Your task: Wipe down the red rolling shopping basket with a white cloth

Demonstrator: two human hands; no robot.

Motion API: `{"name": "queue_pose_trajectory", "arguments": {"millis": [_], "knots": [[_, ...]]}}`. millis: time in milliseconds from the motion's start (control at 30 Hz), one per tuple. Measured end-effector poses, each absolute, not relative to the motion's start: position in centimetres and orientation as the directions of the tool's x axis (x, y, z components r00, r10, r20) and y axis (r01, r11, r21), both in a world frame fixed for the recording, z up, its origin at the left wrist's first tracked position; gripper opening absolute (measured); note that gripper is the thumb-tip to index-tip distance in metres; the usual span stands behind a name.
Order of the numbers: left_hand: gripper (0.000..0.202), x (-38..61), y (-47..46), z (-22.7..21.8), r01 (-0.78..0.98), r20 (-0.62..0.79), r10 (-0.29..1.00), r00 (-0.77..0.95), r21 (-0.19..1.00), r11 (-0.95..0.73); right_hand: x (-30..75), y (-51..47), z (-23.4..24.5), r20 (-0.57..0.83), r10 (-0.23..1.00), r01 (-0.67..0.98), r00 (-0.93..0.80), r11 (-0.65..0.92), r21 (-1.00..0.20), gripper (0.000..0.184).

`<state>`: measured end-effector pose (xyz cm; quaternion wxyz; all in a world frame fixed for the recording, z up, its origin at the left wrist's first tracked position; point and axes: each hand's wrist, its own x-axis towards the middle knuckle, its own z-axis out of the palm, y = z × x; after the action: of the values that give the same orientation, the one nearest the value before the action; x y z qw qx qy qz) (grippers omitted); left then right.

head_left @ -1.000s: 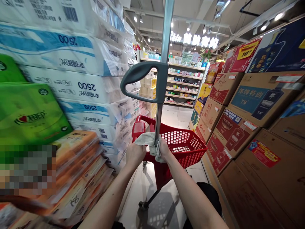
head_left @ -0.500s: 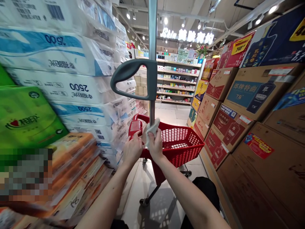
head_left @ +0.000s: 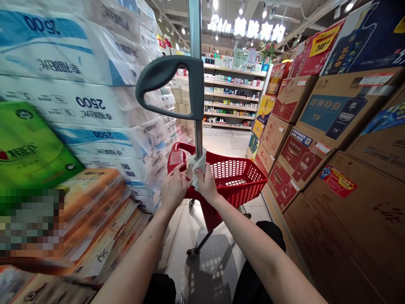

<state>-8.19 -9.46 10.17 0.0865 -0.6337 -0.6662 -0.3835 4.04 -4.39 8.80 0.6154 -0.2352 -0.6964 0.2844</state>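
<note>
A red shopping basket on wheels (head_left: 243, 179) stands in a shop aisle in front of me, with a metal pole (head_left: 198, 139) and a grey loop handle (head_left: 171, 78) rising from it. My right hand (head_left: 207, 183) is closed on a white cloth (head_left: 196, 166) pressed against the foot of the pole. My left hand (head_left: 173, 188) grips the red rim of the basket beside the pole.
Stacked packs of tissue paper (head_left: 85, 105) and orange packs (head_left: 95, 215) wall the left side. Brown and red cartons (head_left: 332, 139) are piled along the right. Shelves of goods (head_left: 234, 101) stand at the aisle's far end. The tiled floor (head_left: 196, 236) lies under the basket.
The cloth has gone from draped round the pole's base to bunched in my right hand against it. My view has dropped slightly, so the handle sits higher and nearer.
</note>
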Motion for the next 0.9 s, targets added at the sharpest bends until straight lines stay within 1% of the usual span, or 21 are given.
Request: {"name": "queue_pose_trajectory", "arguments": {"millis": [100,233,300,367,433,500,633,700,733,800,900], "knots": [[0.043,-8.3,-9.4,10.0,0.909,0.594,0.779,-0.203,0.409,-0.075,4.1,-4.5,9.9,0.715,0.685,-0.021,-0.139,0.72,-0.694,0.024],[0.042,-8.4,-9.1,9.7,0.92,0.599,0.766,-0.235,0.391,-0.024,3.6,-4.4,12.8,0.716,0.696,-0.088,-0.043,0.712,-0.697,0.024],[0.042,-8.3,-9.0,9.6,0.922,0.606,0.76,-0.236,0.387,-0.022,3.4,-4.2,13.3,0.716,0.697,-0.121,-0.03,0.709,-0.695,0.024],[0.041,-8.2,-9.0,9.7,0.92,0.609,0.762,-0.22,0.389,-0.046,3.3,-3.9,12.7,0.719,0.693,-0.13,-0.048,0.709,-0.693,0.024],[0.04,-8.1,-9.0,9.7,0.916,0.613,0.765,-0.2,0.393,-0.075,3.5,-3.7,11.2,0.72,0.691,-0.101,-0.069,0.713,-0.694,0.024],[0.04,-8.1,-9.0,9.8,0.915,0.614,0.77,-0.176,0.391,-0.103,3.8,-3.7,9.1,0.718,0.689,-0.039,-0.097,0.718,-0.695,0.025],[0.04,-8.3,-9.0,9.8,0.927,0.607,0.786,-0.121,0.352,-0.13,4.6,-3.8,4.9,0.7,0.695,0.171,-0.164,0.719,-0.673,0.028],[0.04,-8.5,-8.9,9.7,0.941,0.606,0.788,-0.104,0.317,-0.12,4.9,-3.9,3.8,0.694,0.696,0.262,-0.186,0.716,-0.647,0.029],[0.04,-8.5,-8.8,9.7,0.949,0.607,0.789,-0.098,0.295,-0.11,5.0,-4.0,3.7,0.689,0.698,0.282,-0.195,0.713,-0.642,0.03],[0.039,-8.6,-8.5,9.6,0.966,0.606,0.79,-0.093,0.247,-0.076,4.9,-4.2,4.4,0.673,0.71,0.267,-0.206,0.703,-0.66,0.029],[0.04,-8.6,-8.1,9.5,0.985,0.601,0.795,-0.076,0.171,-0.035,4.2,-4.3,7.5,0.665,0.733,0.148,-0.144,0.681,-0.717,0.028]]}}
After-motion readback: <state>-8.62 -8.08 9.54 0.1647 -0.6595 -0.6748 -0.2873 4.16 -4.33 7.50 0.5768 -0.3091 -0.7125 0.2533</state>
